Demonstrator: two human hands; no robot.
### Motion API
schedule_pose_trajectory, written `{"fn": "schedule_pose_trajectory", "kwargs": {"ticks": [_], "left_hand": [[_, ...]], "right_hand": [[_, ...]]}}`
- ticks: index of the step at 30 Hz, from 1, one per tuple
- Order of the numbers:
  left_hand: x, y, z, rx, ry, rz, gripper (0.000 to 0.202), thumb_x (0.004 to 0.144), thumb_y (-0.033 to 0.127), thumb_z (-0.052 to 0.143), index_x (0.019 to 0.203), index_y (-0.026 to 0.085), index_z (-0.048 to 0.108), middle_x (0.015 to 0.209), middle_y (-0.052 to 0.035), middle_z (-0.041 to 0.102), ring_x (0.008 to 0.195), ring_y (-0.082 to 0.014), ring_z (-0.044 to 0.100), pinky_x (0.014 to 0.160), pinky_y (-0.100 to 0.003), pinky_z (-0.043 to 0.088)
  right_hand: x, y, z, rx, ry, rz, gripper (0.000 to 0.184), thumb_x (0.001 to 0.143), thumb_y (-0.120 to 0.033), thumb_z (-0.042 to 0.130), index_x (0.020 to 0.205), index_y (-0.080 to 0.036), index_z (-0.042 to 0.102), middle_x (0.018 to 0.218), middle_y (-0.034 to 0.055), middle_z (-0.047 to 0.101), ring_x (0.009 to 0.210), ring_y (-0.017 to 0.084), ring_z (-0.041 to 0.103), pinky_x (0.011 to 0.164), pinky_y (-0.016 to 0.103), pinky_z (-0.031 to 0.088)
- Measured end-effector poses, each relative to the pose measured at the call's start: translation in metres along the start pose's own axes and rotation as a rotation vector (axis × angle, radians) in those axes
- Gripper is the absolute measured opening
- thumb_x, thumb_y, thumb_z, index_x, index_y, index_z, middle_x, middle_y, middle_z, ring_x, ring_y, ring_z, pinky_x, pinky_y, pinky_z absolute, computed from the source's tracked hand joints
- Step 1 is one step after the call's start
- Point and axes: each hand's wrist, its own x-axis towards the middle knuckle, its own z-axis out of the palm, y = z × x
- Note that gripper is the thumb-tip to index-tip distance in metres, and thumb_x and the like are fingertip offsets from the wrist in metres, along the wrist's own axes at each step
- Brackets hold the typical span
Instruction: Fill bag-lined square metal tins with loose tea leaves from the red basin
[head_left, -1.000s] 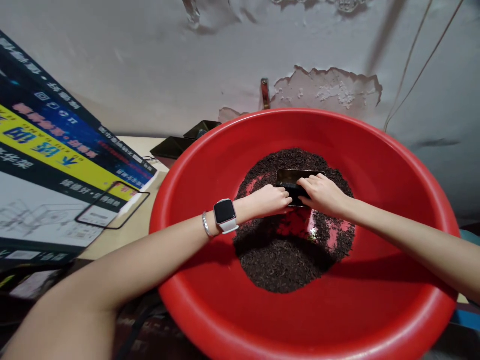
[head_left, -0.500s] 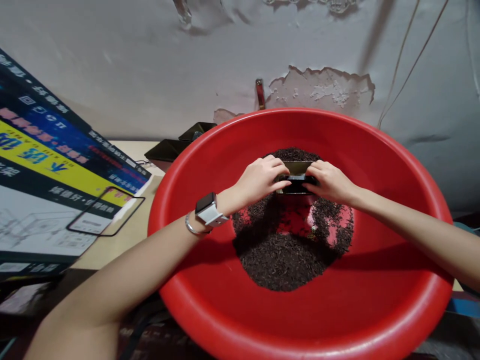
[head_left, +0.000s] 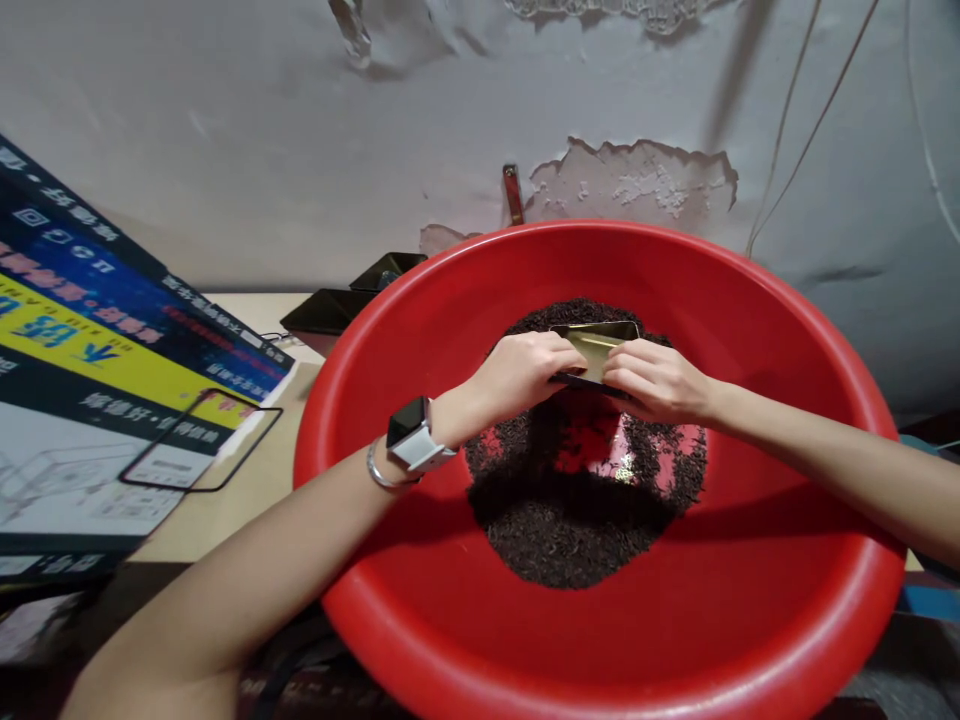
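A big red plastic basin [head_left: 750, 620] holds a heap of dark loose tea leaves [head_left: 570, 530]. Over the far part of the heap, both hands grip a small dark pouch with a gold lining [head_left: 596, 345]. My left hand [head_left: 521, 372], with a white smartwatch and bracelet on its wrist, pinches the pouch's left side. My right hand [head_left: 652, 380] pinches its right side. The pouch's mouth is open and faces up. A patch of bare red basin floor shows just in front of the hands.
A large printed cardboard box [head_left: 97, 350] leans at the left on a pale table [head_left: 217, 490]. More dark pouches [head_left: 337, 305] lie behind the basin at the left. A wall with peeling paint [head_left: 630, 180] and hanging wires [head_left: 795, 130] stands right behind.
The hands have lifted the pouch from lying flat on the tea and pulled its mouth open, so the gold lining now shows. The view has shifted slightly.
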Motion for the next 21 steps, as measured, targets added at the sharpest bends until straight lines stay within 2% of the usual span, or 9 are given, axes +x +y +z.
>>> {"fn": "schedule_pose_trajectory", "kwargs": {"ticks": [3, 6, 9, 12, 15, 19, 21], "left_hand": [[-0.001, 0.005, -0.002, 0.064, 0.076, 0.058, 0.026, 0.093, 0.019, 0.043, 0.097, 0.019, 0.069, 0.099, -0.0040, 0.072, 0.089, -0.0152, 0.065, 0.075, -0.026, 0.053], [-0.002, 0.009, -0.002, 0.084, 0.191, 0.077, 0.031, 0.096, 0.021, 0.039, 0.101, 0.020, 0.069, 0.102, -0.0048, 0.072, 0.096, -0.0150, 0.065, 0.081, -0.028, 0.054], [-0.003, 0.011, 0.000, 0.061, 0.311, 0.067, 0.030, 0.095, 0.018, 0.041, 0.105, 0.021, 0.069, 0.105, -0.0036, 0.072, 0.105, -0.0151, 0.062, 0.088, -0.030, 0.054], [-0.004, 0.013, 0.001, 0.034, 0.381, 0.062, 0.031, 0.094, 0.015, 0.042, 0.108, 0.023, 0.068, 0.109, -0.0021, 0.071, 0.110, -0.0150, 0.059, 0.093, -0.032, 0.053], [-0.004, 0.013, 0.001, 0.007, 0.412, 0.050, 0.033, 0.093, 0.012, 0.041, 0.109, 0.025, 0.067, 0.111, -0.0011, 0.070, 0.111, -0.0153, 0.057, 0.094, -0.034, 0.052], [-0.004, 0.011, 0.005, -0.013, 0.415, 0.072, 0.033, 0.093, 0.009, 0.041, 0.106, 0.023, 0.068, 0.109, -0.0018, 0.070, 0.111, -0.0154, 0.056, 0.093, -0.033, 0.052], [-0.004, 0.012, 0.008, -0.024, 0.390, 0.069, 0.032, 0.093, 0.010, 0.042, 0.107, 0.023, 0.068, 0.109, -0.0017, 0.070, 0.111, -0.0153, 0.055, 0.094, -0.033, 0.051]], "right_hand": [[-0.002, 0.001, 0.000, -0.043, 0.023, -0.077, 0.015, 0.091, -0.018, 0.042, 0.086, -0.019, 0.056, 0.086, 0.0070, 0.062, 0.089, 0.018, 0.053, 0.082, 0.035, 0.043], [-0.002, 0.003, -0.001, -0.022, 0.007, 0.039, 0.019, 0.090, -0.016, 0.040, 0.098, -0.021, 0.056, 0.100, 0.0079, 0.062, 0.099, 0.020, 0.052, 0.088, 0.040, 0.040], [-0.002, 0.008, -0.001, -0.041, 0.071, 0.292, 0.025, 0.088, -0.021, 0.046, 0.113, -0.021, 0.053, 0.114, 0.0110, 0.057, 0.114, 0.026, 0.046, 0.094, 0.048, 0.035], [-0.004, 0.020, 0.001, -0.037, 0.233, 0.668, 0.040, 0.084, -0.025, 0.052, 0.123, -0.020, 0.047, 0.125, 0.0148, 0.050, 0.120, 0.032, 0.041, 0.095, 0.053, 0.034], [-0.008, 0.036, 0.003, 0.230, 0.340, 0.914, 0.042, 0.080, -0.026, 0.052, 0.121, -0.017, 0.048, 0.118, 0.0151, 0.054, 0.110, 0.028, 0.049, 0.089, 0.047, 0.042], [-0.008, 0.045, 0.000, 0.847, 0.339, 1.103, 0.026, 0.082, -0.027, 0.040, 0.097, -0.015, 0.058, 0.090, 0.0091, 0.062, 0.079, 0.018, 0.060, 0.070, 0.036, 0.050], [-0.004, 0.041, -0.003, 1.009, 0.355, 1.176, 0.024, 0.082, -0.033, 0.046, 0.091, -0.016, 0.060, 0.083, 0.0061, 0.061, 0.069, 0.015, 0.057, 0.060, 0.031, 0.049]]}}
